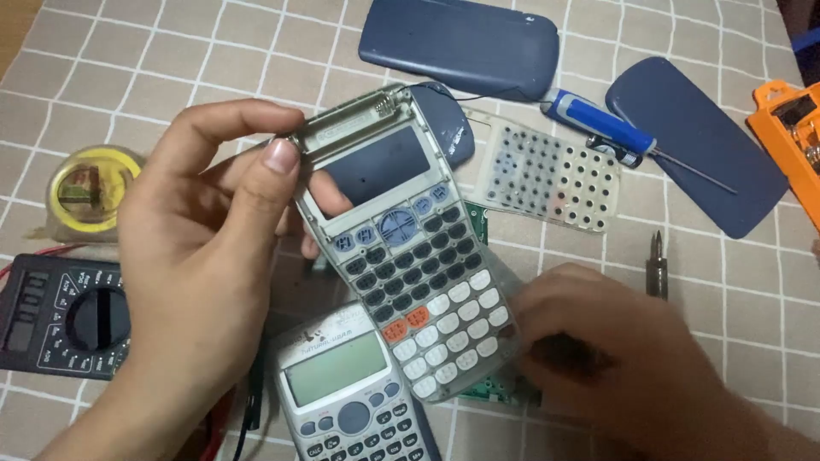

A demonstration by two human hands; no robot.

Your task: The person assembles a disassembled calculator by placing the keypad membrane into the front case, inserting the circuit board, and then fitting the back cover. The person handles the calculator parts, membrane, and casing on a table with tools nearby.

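Both hands met on the calculator front shell (410, 256), lifted above the desk (726, 282) at frame centre. My left hand (205, 282) pinched its top edge at 10 o'clock, thumb beside the empty display window; my right hand (615, 367) gripped the lower corner at 4 o'clock. I judged the shell light, thin and brittle, its keys loose, so best held by the rim. Beneath it lay a green circuit board (495, 394); at 6 o'clock an intact calculator (350, 393). A rubber keypad membrane (547, 175) and blue screwdriver (598, 119) lay toward 2 o'clock, a multimeter (64, 316) at 9.
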